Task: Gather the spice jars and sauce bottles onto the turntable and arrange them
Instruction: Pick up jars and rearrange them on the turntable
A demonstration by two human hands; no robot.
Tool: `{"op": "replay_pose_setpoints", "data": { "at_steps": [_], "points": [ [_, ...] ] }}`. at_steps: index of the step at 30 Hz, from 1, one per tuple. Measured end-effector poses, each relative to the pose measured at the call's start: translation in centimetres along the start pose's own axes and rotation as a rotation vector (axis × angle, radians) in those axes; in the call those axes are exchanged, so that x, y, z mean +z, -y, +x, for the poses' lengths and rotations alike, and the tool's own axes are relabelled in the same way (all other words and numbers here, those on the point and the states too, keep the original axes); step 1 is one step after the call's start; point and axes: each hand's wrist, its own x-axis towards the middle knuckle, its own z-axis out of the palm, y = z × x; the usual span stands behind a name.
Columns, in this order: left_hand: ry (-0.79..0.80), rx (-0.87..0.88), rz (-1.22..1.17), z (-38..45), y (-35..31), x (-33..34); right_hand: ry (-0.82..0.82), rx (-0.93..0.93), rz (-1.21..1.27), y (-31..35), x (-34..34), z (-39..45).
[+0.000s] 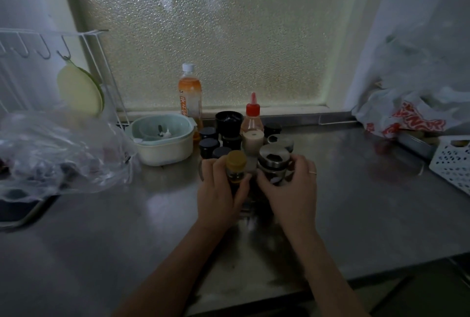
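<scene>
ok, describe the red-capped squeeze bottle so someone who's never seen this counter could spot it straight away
Start at the frosted window behind the steel counter; just below its sill stands a cluster of jars, with both hands at its near edge. At the back of that cluster is the squeeze bottle. It alone has a red pointed nozzle cap on a clear body; its neighbours have black, gold or metal lids.

A tight cluster of spice jars and sauce bottles stands upright on the steel bench (356, 189) below the frosted window. At the front, a yellow-capped jar (236, 164) sits beside a glass dispenser with a metal lid (273, 161). Behind them rise a beige-capped bottle (252, 139), a clear squeeze bottle with a red nozzle (252, 115) and a wide black-lidded container (228, 120). Several black-capped jars (209, 144) crowd the left side (the turntable beneath is hidden from view).
</scene>
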Motion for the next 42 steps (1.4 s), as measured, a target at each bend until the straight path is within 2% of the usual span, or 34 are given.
{"op": "replay_pose_setpoints", "data": {
  "at_steps": [6, 8, 11, 12, 16, 22, 26, 30, 33, 35, 37, 39, 42],
  "points": [
    [0.039, -0.012, -0.021, -0.1, -0.2, 0.1, 0.111, 0.055, 0.01, -0.9, -0.3, 0.4],
    [0.053, -0.01, -0.018, -0.1, -0.2, 0.0, 0.085, 0.056, 0.027, -0.7, -0.5, 0.1],
    [0.078, -0.003, -0.039, 0.0, -0.2, 0.0, -0.05, -0.083, 0.122, 0.4, -1.4, -1.6],
    [0.085, -0.009, -0.056, 0.1, -0.2, 0.0, -0.036, -0.141, 0.176, 0.8, -1.5, -2.4],
    [0.085, 0.002, -0.039, 0.1, -0.4, -0.1, 0.198, -0.251, 0.264, 2.2, -1.1, -3.9],
    [0.045, 0.053, 0.085, 0.0, -0.1, 0.1, 0.181, -0.246, 0.226, 3.2, -0.6, -2.4],
    [0.021, 0.152, 0.016, 0.4, 0.1, -0.4, 0.19, -0.316, 0.128, 3.5, -1.3, -1.1],
    [-0.124, 0.023, -0.083, 0.9, 0.7, -1.6, 0.119, -0.305, 0.099, 4.0, -2.5, 0.6],
    [-0.226, -0.088, -0.066, 1.5, 1.9, -2.0, 0.098, -0.299, 0.041, 4.6, -2.6, 2.3],
    [-0.155, -0.045, 0.011, 1.3, 2.3, -2.2, 0.083, -0.296, 0.022, 5.1, -2.4, 3.0],
    [0.016, -0.006, 0.1, 0.8, 2.2, -2.2, 0.023, -0.285, 0.069, 5.5, -2.6, 3.3],
    [0.157, -0.069, 0.154, 0.5, 1.8, -2.0, -0.029, -0.26, 0.162, 5.5, -3.0, 3.3],
    [0.198, -0.077, 0.209, 0.6, 1.8, -1.5, -0.024, -0.164, 0.263, 4.7, -3.6, 2.8]
  ]
}}
